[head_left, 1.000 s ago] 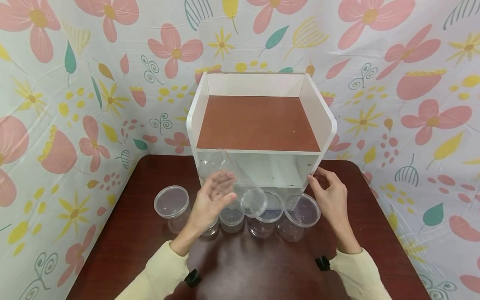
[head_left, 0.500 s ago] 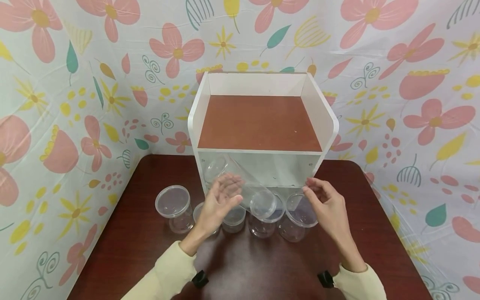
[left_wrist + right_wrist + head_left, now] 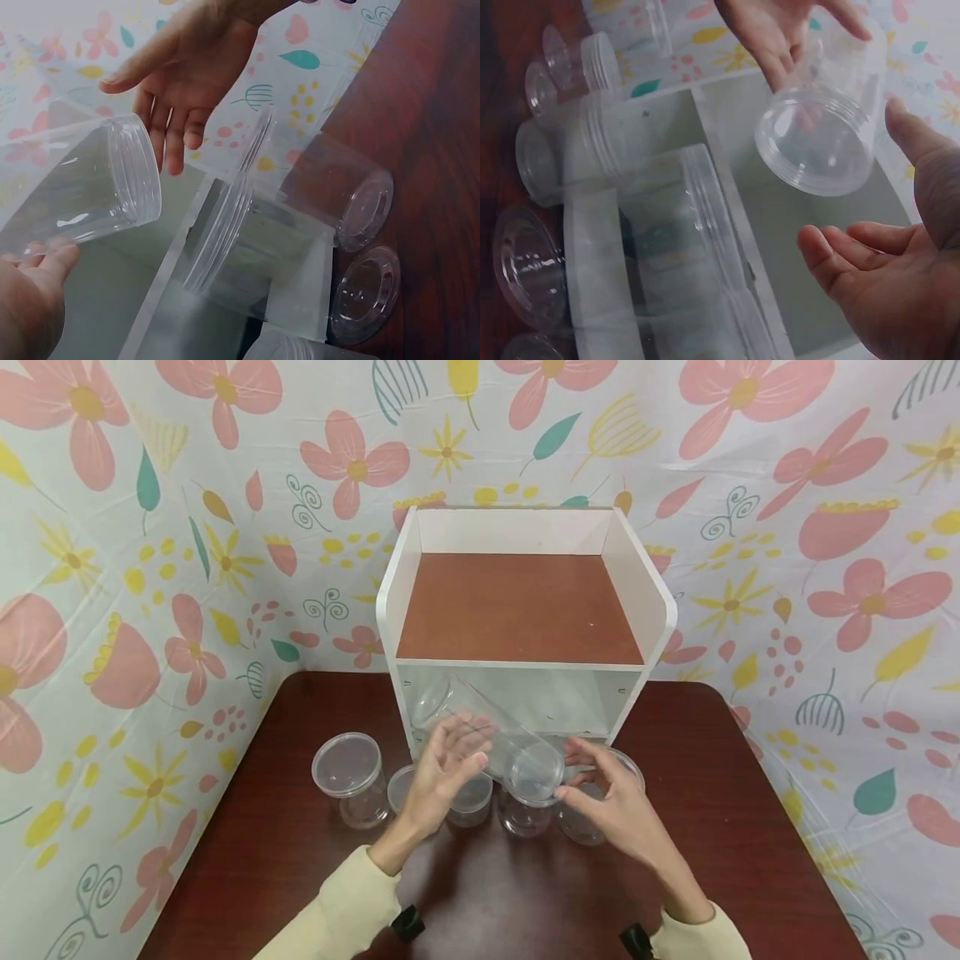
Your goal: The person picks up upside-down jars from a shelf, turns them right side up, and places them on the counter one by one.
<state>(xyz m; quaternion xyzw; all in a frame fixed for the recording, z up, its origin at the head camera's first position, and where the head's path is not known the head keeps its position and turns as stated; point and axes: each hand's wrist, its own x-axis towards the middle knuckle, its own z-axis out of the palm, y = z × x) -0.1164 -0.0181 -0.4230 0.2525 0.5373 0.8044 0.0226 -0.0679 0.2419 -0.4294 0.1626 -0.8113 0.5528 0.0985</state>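
Note:
A clear tall plastic jar (image 3: pixel 491 718) hangs tilted in front of the shelf, its ribbed rim end low and toward the right. My left hand (image 3: pixel 438 772) holds the jar's side between thumb and fingers; in the left wrist view that hand (image 3: pixel 30 304) is partly cut off by the frame edge. Near the rim end, my right hand (image 3: pixel 618 806) has its fingers spread and bent slightly. The right wrist view shows a gap between the right hand (image 3: pixel 900 289) and the jar (image 3: pixel 814 142).
Several clear jars stand in a row on the dark brown table (image 3: pixel 517 902), the leftmost jar (image 3: pixel 347 766) apart from the others. Behind them is a white shelf unit (image 3: pixel 657 589) with a brown top panel (image 3: pixel 517 610) and an open lower compartment. A flower-patterned curtain (image 3: pixel 225 527) surrounds the table.
My right hand has left the shelf's right side and moved left to the jar's rim end. My left hand has shifted slightly right with the jar.

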